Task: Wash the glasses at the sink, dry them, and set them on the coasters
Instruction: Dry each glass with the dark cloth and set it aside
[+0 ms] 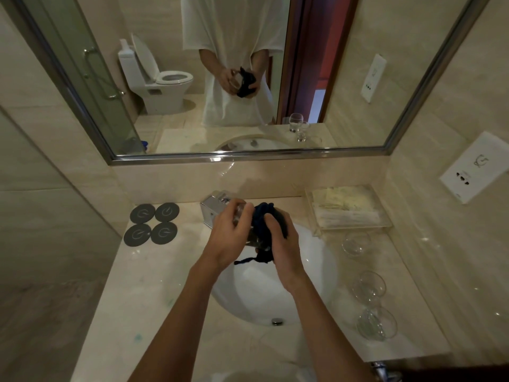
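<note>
The left hand (pixel 230 238) held one glass (pixel 249 230) over the sink (pixel 316 271); the right hand (pixel 278 238) pinched a dark cloth (pixel 265 216) against it. Four coasters (pixel 151 223) sat bare. Three glasses (pixel 369 288) waited on the desk (pixel 165 299).

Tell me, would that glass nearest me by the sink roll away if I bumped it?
Probably, yes. The nearest glass on the counter looks round-bowled, so a bump would likely tip or roll it. It seems thin and clear, so likely fragile. The glossy counter gives little grip, so it might slide.
</note>
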`<state>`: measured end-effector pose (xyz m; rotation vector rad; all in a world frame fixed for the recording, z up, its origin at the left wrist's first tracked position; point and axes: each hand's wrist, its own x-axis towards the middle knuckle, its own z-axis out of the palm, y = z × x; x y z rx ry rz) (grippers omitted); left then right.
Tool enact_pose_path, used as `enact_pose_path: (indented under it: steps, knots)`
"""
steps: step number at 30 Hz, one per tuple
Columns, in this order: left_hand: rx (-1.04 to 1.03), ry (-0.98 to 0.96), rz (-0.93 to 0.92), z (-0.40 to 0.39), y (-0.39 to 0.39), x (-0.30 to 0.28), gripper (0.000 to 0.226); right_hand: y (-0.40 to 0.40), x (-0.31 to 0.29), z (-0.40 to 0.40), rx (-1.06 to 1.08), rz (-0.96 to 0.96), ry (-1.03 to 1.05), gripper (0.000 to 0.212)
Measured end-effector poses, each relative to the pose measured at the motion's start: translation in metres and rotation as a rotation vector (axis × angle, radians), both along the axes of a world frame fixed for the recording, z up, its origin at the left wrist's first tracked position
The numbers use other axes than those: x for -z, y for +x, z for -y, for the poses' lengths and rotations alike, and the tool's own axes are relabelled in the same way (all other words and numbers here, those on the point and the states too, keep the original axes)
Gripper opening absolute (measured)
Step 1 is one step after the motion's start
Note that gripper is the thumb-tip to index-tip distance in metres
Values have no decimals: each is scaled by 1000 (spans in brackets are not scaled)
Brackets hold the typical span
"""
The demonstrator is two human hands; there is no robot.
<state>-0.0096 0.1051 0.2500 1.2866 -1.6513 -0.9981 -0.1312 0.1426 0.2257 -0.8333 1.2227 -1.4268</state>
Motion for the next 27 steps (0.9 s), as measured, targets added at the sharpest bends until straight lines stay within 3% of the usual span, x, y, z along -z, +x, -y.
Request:
enact_pose_path:
  steps: [4,9,12,18,24,27]
  knots:
    - [-100,130,-48,6,1,0,35,0,-2,-4,-34,-232,-184,37]
    - [-164,372,-199,10,4,-7,49,-9,5,-7,-87,-674,-323,64]
    - [-174,487,-296,12,7,-8,50,-8,7,-8,-77,-766,-390,69]
    - [-140,600,-455,8,0,-6,59,7,14,-8,114,-600,-414,66]
    - [-235,515,-343,8,-10,-4,52,24,12,-7,230,-352,-180,60]
    - [-270,413,-291,5,-13,-6,37,22,2,-3,215,-225,-102,38]
